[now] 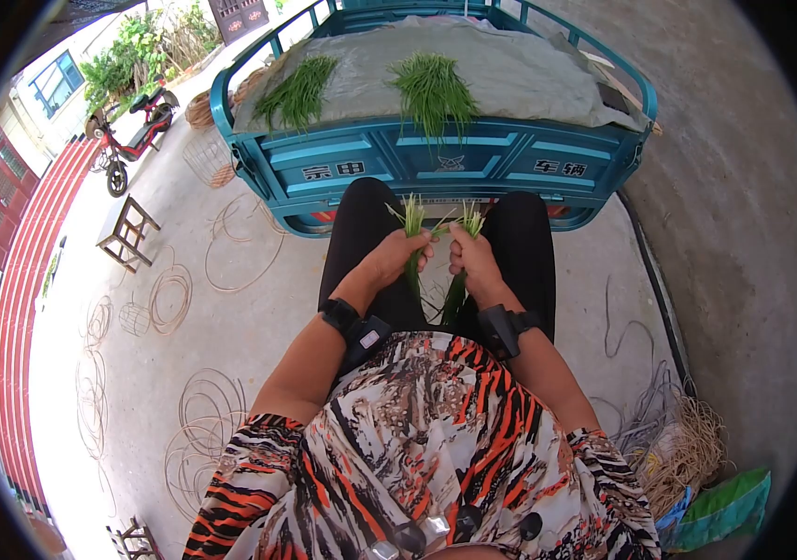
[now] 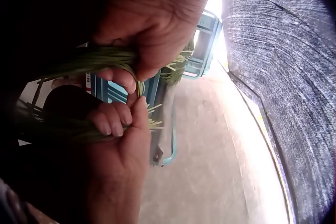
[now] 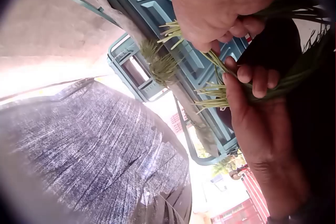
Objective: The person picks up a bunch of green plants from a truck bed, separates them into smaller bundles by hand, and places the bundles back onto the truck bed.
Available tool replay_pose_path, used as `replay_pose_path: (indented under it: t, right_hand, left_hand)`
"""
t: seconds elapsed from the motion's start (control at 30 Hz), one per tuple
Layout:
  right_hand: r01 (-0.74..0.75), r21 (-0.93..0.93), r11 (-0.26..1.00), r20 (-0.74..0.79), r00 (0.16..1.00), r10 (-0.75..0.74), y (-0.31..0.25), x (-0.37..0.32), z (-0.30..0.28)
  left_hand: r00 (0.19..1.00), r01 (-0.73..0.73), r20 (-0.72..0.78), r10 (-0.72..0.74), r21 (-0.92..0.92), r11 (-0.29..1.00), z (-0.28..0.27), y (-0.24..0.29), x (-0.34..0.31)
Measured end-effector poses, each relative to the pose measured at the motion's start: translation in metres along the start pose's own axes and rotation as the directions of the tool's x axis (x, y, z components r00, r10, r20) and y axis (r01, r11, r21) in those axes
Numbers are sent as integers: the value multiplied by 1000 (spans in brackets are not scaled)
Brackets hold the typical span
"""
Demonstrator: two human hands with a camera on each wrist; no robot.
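Note:
In the head view, my left hand (image 1: 396, 254) grips a bunch of thin green chive-like stalks (image 1: 413, 215) over the lap, pale cut ends up. Beside it my right hand (image 1: 479, 259) holds a second bunch (image 1: 471, 221) the same way; both bunches trail down between the thighs. Fingertips of the two hands come close together. A few strands (image 2: 139, 83) bend across between them in the left wrist view. The right wrist view has the right hand (image 3: 226, 3) above and the left hand (image 3: 262, 129) below, pale ends jutting from both fists.
A blue cargo tricycle bed (image 1: 445, 173) stands just ahead of the knees. On its grey sheet (image 1: 529, 84) lie two green piles (image 1: 434, 89). Wire coils (image 1: 171, 299), a stool (image 1: 127, 229) and a scooter (image 1: 137, 135) are at left; straw-coloured strands (image 1: 688, 448) lie at right.

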State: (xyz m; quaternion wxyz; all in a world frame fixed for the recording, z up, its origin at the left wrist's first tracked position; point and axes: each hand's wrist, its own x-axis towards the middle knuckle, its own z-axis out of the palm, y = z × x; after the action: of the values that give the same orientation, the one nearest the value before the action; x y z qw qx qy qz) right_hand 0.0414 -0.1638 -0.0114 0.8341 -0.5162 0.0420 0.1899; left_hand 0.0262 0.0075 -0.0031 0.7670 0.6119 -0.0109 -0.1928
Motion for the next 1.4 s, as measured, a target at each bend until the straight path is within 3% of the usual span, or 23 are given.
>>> replay_pose_path:
  t: [0.23, 0.37, 0.63, 0.83, 1.4]
  right_hand:
    - [-15, 3, 1000, -31, 999, 15, -4, -5, 5]
    - [-22, 30, 999, 27, 999, 22, -1, 1, 1]
    - [-1, 11, 1000, 131, 991, 0, -4, -4, 5]
    - [9, -39, 999, 22, 1000, -8, -1, -2, 4]
    - [-36, -47, 998, 64, 997, 39, -2, -3, 4]
  left_hand:
    - [999, -3, -50, 2, -23, 1000, 2, 2, -2]
    - [996, -25, -84, 18, -79, 997, 3, 1, -1]
    - [1000, 18, -12, -18, 38, 999, -4, -3, 4]
    - [1000, 11, -24, -11, -19, 1000, -3, -3, 3]
    - [999, -8, -51, 6, -31, 999, -3, -3, 2]
